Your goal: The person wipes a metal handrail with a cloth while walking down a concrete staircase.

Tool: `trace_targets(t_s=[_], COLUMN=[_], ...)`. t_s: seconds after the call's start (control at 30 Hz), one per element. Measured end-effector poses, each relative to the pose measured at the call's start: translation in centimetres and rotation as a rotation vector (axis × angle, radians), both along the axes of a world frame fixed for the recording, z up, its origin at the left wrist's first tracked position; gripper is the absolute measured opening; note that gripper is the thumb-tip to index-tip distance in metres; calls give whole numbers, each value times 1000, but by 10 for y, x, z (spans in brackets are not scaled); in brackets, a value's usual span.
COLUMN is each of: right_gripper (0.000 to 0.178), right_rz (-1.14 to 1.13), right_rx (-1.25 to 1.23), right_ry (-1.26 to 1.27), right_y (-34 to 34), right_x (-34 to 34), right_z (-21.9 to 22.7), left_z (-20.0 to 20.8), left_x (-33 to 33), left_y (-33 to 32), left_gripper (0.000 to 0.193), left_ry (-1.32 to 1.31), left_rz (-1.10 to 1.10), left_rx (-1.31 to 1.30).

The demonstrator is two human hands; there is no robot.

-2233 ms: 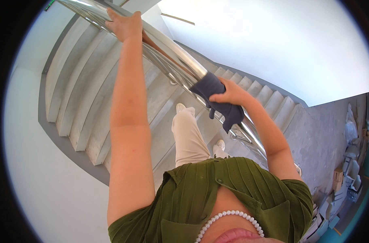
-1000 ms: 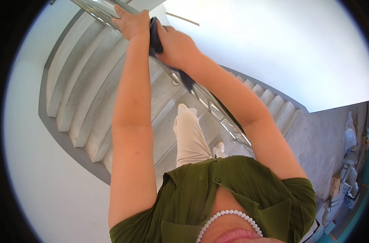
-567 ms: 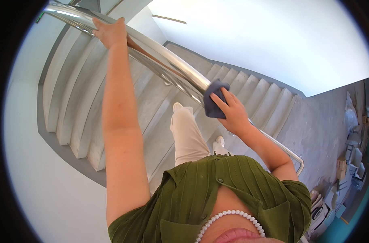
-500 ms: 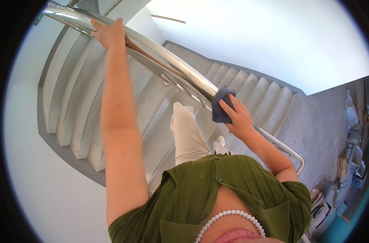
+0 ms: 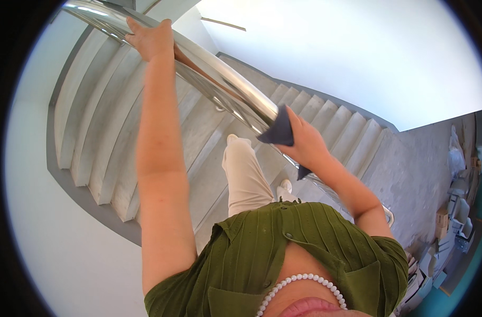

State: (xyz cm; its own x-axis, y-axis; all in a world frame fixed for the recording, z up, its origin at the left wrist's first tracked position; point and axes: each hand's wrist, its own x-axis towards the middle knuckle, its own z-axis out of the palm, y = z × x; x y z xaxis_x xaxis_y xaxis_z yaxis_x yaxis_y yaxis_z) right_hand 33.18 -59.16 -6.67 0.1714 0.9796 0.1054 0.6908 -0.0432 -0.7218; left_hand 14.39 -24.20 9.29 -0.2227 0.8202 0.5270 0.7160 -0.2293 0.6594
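from my end i see a shiny metal handrail (image 5: 220,68) slanting down to the right; a dark cloth (image 5: 280,129) lies across it under the right hand (image 5: 307,142), and the left hand (image 5: 155,41) rests higher up. below, pale shoes (image 5: 286,185) stand on grey steps (image 5: 201,142). clutter (image 5: 460,211), including a brown box (image 5: 441,222), lines the grey floor (image 5: 405,174) at its right edge.

The handrail (image 5: 228,73) is glossy metal, the rag (image 5: 280,129) matt cloth

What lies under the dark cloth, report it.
The shiny metal handrail runs in under the dark cloth from the picture's upper left. The covered stretch's surface cannot be seen, and the right hand hides part of the cloth too.
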Motion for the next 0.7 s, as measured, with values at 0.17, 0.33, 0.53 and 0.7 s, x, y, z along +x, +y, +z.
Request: trace_targets(t_s=[0.17, 0.33, 0.53, 0.7], right_gripper=[87, 77, 75, 70], right_rz=[180, 372, 483, 326], right_rx=[-35, -100, -369, -639], right_ry=[146, 325, 877, 1262], right_y=[87, 181, 253, 229], right_x=[-13, -19, -38, -30], right_z=[50, 61, 88, 79], left_z=[8, 6, 3, 3], left_x=[1, -1, 2, 0], left_y=[-15, -15, -10, -10], left_gripper=[109, 107, 106, 106], left_ry=[-34, -22, -16, 5], left_rz=[-4, 4, -15, -8], left_rx=[-33, -1, 10, -3])
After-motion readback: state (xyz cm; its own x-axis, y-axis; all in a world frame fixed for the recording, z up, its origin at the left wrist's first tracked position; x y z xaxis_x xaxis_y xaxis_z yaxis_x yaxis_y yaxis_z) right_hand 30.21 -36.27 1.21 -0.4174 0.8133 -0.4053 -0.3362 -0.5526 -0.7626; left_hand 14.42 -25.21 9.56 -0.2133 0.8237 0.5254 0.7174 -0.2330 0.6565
